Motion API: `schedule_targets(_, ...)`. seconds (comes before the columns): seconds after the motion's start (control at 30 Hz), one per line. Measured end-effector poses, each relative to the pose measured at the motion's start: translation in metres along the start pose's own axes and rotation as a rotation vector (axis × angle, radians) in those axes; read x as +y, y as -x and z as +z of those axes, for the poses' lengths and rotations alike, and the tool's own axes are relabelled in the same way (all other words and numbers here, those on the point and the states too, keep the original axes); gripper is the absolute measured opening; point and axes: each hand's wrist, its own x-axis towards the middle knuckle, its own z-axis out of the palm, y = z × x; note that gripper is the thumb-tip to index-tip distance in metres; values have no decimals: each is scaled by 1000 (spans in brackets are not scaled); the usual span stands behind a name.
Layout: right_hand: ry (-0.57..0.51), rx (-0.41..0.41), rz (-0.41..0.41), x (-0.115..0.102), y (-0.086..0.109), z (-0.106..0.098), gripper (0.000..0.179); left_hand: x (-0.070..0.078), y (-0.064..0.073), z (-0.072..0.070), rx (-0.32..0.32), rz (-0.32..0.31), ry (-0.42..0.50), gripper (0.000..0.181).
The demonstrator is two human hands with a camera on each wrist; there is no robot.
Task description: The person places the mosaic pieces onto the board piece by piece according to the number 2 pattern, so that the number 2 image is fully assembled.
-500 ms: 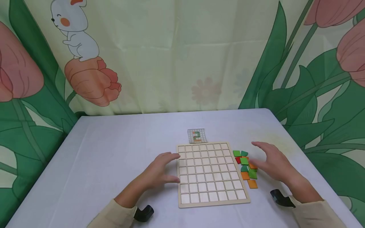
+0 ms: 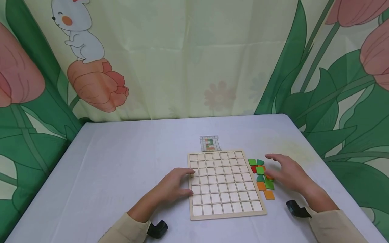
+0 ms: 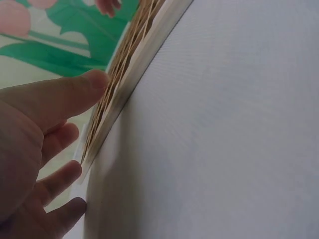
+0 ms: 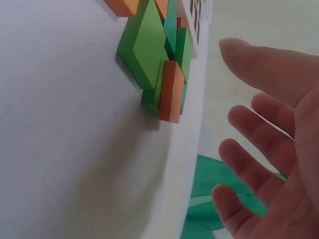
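Observation:
A wooden grid board with white square cells lies flat on the table. At its left edge is my left hand, thumb and fingers spread apart, fingertips right at the frame. The left wrist view shows the thumb overlapping the board's rim. Along the right side lies a loose pile of orange, green, teal and red tiles. My right hand hovers beside this pile with fingers spread and nothing held. In the right wrist view, a green tile and an orange tile overlap in the pile.
A small pattern card with a coloured figure on a grid lies behind the board's top edge. White cloth covers the table. A printed curtain hangs at the back.
My left hand has shifted slightly right, its fingertips now over the board's left edge. The right hand has moved slightly left towards the tiles. The board and tiles stay in place.

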Motion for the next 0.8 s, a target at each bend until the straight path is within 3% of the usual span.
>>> schedule_targets(0.43, 15, -23, -4, 3, -5, 8, 49, -7, -1, 5, 17, 16, -22, 53)
schedule_targets(0.8, 20, -24, -31, 5, -6, 13, 39, -5, -1, 7, 7, -15, -26, 52)
